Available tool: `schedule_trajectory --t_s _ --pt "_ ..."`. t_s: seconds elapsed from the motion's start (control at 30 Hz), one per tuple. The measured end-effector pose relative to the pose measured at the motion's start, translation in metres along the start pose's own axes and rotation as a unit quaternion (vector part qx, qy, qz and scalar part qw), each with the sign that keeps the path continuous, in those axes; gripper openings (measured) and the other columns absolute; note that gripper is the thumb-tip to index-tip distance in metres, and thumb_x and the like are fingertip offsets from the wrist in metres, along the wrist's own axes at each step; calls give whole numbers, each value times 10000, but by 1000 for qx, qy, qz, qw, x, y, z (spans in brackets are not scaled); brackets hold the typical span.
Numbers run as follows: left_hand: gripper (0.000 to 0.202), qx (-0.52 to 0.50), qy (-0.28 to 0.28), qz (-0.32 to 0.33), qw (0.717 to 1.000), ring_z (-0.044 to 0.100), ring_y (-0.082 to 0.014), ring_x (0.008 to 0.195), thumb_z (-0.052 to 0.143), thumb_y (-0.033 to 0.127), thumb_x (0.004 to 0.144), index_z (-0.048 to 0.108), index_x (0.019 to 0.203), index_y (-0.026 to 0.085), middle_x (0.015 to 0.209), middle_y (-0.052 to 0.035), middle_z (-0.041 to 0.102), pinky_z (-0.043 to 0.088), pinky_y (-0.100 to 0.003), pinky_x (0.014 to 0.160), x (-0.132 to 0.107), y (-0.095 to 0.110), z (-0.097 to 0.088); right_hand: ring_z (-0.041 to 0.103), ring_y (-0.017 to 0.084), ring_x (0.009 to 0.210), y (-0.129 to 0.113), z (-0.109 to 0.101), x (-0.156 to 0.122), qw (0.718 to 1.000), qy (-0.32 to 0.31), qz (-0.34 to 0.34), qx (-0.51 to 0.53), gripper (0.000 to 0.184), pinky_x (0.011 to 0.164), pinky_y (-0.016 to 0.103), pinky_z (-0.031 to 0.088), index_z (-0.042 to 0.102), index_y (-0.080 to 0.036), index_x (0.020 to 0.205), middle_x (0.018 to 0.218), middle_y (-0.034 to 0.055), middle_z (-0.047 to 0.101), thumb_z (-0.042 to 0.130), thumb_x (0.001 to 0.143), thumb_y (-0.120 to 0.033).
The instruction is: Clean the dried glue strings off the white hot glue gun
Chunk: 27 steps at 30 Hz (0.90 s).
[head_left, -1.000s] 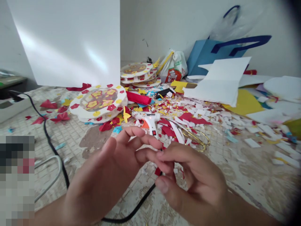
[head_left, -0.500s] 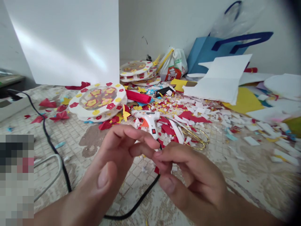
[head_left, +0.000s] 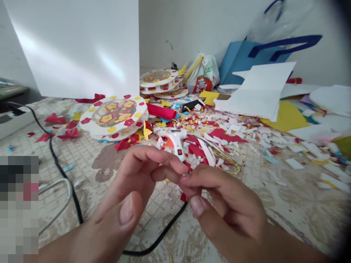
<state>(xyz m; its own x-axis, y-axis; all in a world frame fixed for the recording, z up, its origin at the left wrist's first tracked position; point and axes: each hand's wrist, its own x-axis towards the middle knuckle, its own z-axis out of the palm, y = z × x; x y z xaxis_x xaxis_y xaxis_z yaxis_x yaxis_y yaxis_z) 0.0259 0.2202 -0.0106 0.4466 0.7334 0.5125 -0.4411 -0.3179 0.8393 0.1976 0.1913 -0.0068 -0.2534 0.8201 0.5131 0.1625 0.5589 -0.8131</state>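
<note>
Hands [head_left: 231, 208] touching; glue gun [head_left: 177, 140] just beyond.

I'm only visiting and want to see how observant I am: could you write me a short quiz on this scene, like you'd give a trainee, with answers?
1. True or false: in the picture, the blue bag is farther right than the white glue gun.
2. Multiple choice: what colour is the glue gun's trigger? A green, B orange, C purple.
3. Open: which part of the left hand is nearest the right hand?

Key:
1. True.
2. B, orange.
3. Its fingertips; whether anything small sits between the two hands cannot be made out.
</note>
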Motion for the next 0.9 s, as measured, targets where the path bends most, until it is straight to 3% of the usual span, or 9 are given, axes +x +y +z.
schedule_trajectory --t_s 0.43,0.7,0.9 --pt "392 30 -7 19 999 530 -206 914 472 476 832 492 1126 218 1043 -65 572 486 -320 792 3 1 -1 593 134 742 2 0 -1 1000 -16 18 6 392 648 293 496 518 -315 1068 859 -6 612 466 778 -56" --pt "336 78 78 39 993 561 -202 794 573 470 769 588 1012 239 880 -50 608 498 -315 686 2 -2 2 592 141 789 2 -1 -4 1000 -24 10 18 398 669 298 504 513 -317 1090 906 -1 607 474 790 -59" --pt "288 56 82 0 995 560 -208 809 615 455 743 595 977 290 887 -36 611 484 -334 698 -3 -4 -4 591 139 772 2 -1 -3 1000 -21 13 17 368 655 287 506 525 -312 1073 870 -2 610 487 795 -73"
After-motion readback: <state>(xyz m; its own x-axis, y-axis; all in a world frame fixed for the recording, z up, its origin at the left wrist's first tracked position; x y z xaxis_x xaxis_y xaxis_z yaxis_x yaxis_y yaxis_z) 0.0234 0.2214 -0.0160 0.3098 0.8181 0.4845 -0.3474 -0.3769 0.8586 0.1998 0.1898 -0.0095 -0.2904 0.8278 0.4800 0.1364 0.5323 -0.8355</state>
